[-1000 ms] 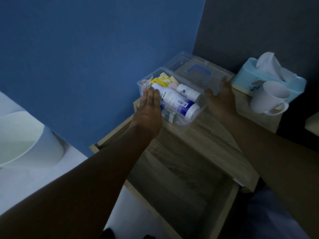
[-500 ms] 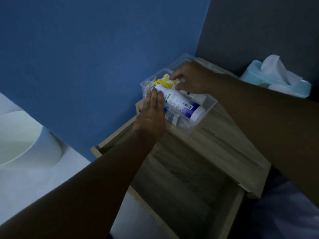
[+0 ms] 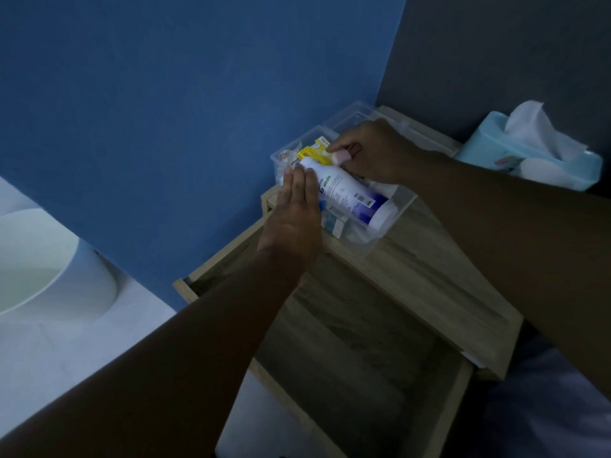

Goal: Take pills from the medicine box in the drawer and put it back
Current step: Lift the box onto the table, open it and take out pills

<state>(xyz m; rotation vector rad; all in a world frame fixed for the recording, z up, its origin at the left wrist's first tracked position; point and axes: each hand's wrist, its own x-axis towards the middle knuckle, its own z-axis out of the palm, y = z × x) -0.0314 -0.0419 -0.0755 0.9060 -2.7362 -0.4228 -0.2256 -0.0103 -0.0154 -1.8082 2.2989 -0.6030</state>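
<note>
On cabinet top above open drawer [image 3: 347,368]: medicine box [image 3: 380,239], lid off. Left hand [image 3: 294,216] lay flat against box, bracing, gripping nothing. Right hand [image 3: 367,153] pinched small pale item (pills, probably) beside yellow carton [image 3: 314,153]. Best lifted straight, clear of white bottle [image 3: 344,193].

A white bottle [image 3: 344,193] with a purple band and green lettering is being shown in the clear medicine box [image 3: 393,214] — beside a yellow packet [image 3: 314,153]. Pale wood grain is being displayed by the drawer [image 3: 330,342] — against a blue wall [image 3: 165,110]; a light-blue tissue box [image 3: 515,153] is showing white tissue.
</note>
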